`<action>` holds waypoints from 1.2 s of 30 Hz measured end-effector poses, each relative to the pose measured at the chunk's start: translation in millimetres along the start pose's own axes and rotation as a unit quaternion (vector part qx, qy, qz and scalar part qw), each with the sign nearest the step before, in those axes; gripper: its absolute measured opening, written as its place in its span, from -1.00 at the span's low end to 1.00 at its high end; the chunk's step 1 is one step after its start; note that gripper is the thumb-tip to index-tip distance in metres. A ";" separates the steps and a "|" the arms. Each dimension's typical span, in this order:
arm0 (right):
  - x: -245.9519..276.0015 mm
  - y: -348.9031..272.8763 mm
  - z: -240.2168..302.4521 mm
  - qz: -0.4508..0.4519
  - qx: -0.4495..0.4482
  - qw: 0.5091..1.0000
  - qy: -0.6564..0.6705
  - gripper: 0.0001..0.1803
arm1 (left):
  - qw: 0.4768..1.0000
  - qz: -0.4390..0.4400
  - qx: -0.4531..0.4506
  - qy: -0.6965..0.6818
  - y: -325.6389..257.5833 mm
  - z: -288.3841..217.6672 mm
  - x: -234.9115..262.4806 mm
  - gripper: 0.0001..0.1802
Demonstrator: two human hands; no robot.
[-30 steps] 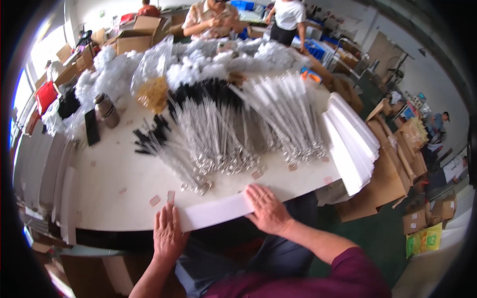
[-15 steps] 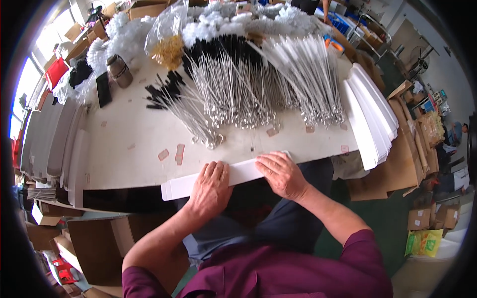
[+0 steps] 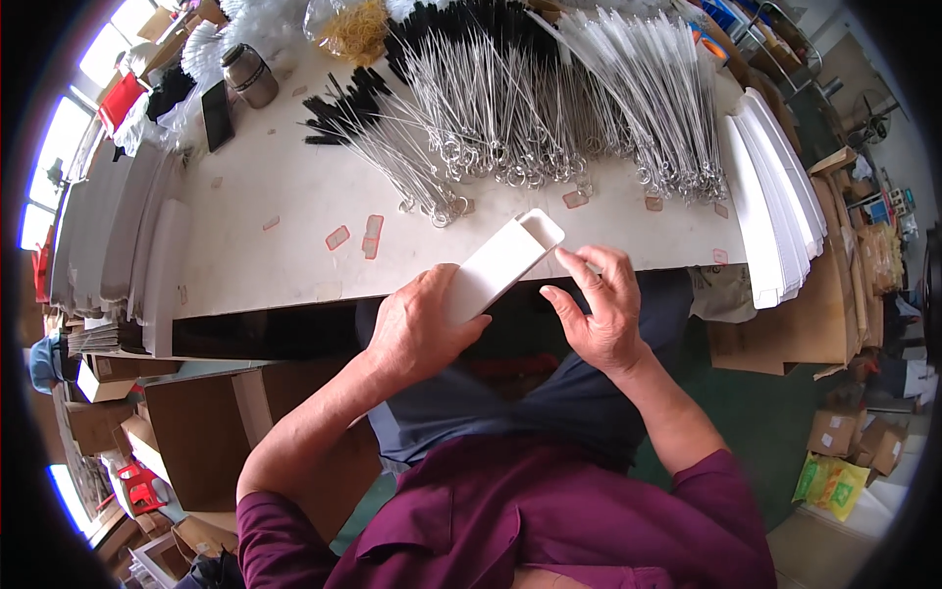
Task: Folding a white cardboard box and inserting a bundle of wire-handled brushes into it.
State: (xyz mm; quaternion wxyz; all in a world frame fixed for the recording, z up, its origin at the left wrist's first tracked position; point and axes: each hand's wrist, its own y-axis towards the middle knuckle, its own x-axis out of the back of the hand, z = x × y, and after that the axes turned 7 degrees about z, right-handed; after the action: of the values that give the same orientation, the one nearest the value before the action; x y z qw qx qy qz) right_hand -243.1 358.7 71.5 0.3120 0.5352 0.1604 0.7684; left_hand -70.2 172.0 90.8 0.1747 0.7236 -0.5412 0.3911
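A long white cardboard box (image 3: 498,267) tilts up in front of me at the table's near edge, its far end open with a rounded flap. My left hand (image 3: 417,319) is closed around its lower part. My right hand (image 3: 599,302) hovers just right of the open end, thumb and fingers apart and holding nothing. Beyond the box lie bundles of thin wire-handled brushes with ring ends: a small black-bristled pile (image 3: 383,147), a bigger black-bristled heap (image 3: 491,98) and a white-bristled stack (image 3: 648,108).
Flat white cartons stand in stacks at the left (image 3: 118,236) and right (image 3: 775,196) table edges. A phone (image 3: 217,116) and a steel flask (image 3: 249,76) sit at the back left. An open brown carton (image 3: 196,437) is below on the left.
The box was flat and level under both hands; now it is opened into a tube and tilted up in my left hand. My right hand has let go. The view has shifted.
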 end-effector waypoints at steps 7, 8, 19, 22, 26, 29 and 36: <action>-23.4 -11.2 7.7 -0.037 -0.077 0.982 0.170 -0.56 | 0.997 -0.061 -0.038 0.008 -3.6 7.4 -14.3 -0.30; -23.9 -11.4 7.5 -0.049 -0.076 0.981 0.172 -0.56 | 0.997 -0.067 -0.045 0.013 -5.1 7.8 -14.2 -0.30; -28.5 -19.4 8.4 -0.023 -0.141 0.974 0.174 -0.69 | 0.994 -0.073 -0.079 0.035 -16.5 11.5 -29.7 -0.39; -26.0 -17.4 14.0 0.053 -0.214 0.945 0.242 -0.62 | 0.997 -0.057 -0.057 0.022 -13.3 7.3 -33.7 -0.31; -37.8 -21.7 14.1 0.025 -0.244 0.909 0.336 -0.65 | 0.998 -0.041 -0.033 0.019 -13.5 8.3 -37.6 -0.25; -40.2 -28.2 9.9 0.081 -0.294 0.864 0.401 -0.69 | 0.999 -0.034 -0.038 0.000 -9.1 9.8 -45.7 -0.20; -39.0 -25.0 15.5 0.156 -0.244 0.887 0.360 -0.75 | 0.998 -0.030 -0.038 -0.042 1.8 0.6 -54.1 -0.12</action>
State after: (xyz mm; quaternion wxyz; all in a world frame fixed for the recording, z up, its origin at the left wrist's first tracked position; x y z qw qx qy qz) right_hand -212.0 350.8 34.7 0.2296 0.1466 -0.0167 0.9620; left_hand -77.5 205.9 49.2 0.1910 0.7481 -0.5404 0.3345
